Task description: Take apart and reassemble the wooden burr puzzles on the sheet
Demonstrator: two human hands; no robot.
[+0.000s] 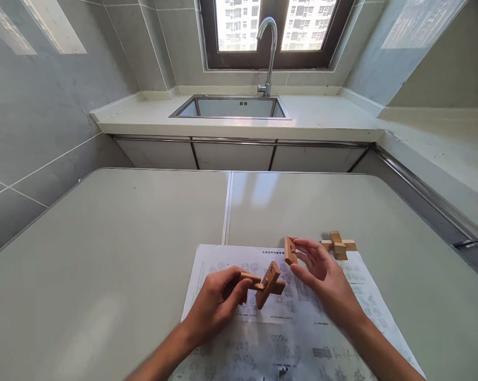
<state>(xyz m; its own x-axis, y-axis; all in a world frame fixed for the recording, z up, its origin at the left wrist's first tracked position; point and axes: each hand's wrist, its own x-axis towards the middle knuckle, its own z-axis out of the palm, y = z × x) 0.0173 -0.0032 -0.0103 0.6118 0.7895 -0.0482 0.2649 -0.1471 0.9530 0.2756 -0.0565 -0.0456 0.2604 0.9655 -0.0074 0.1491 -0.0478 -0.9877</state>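
Left hand (pixel 223 296): thumb and fingers pinching one end of a group of joined wooden pieces (pixel 268 284), in which a tilted upright bar with a dark mark crosses bars running sideways. The end grip appears chosen to leave the crossing and the far end uncovered, facing the other hand. Right hand (pixel 322 270): thumb at the lower end, fingertips at the upper end of a single wooden piece (pixel 290 251), also marked; held by its ends, it shows its broad side, probably to keep the mark and any cut in view. The two lots are near each other but apart, both raised over the printed sheet. Pose: left forearm entering from the lower left, wrist nearly straight, fingers curled; right forearm from the lower right, hand arched, palm turned inward, slightly farther forward than the left. Beneath: printed sheet (pixel 254 338) of small diagrams and text, too fine to read, lying under both hands, presumably for easy consulting. Just beyond the right hand: wooden cross (pixel 339 245) of interlocked bars, at the sheet's upper right corner, seemingly set aside within reach. Support: pale table (pixel 104 264) with a central seam. Beyond: white counter (pixel 135 121), inset sink (pixel 239 118), curved metal faucet (pixel 272 53), dark-framed window (pixel 270 59).
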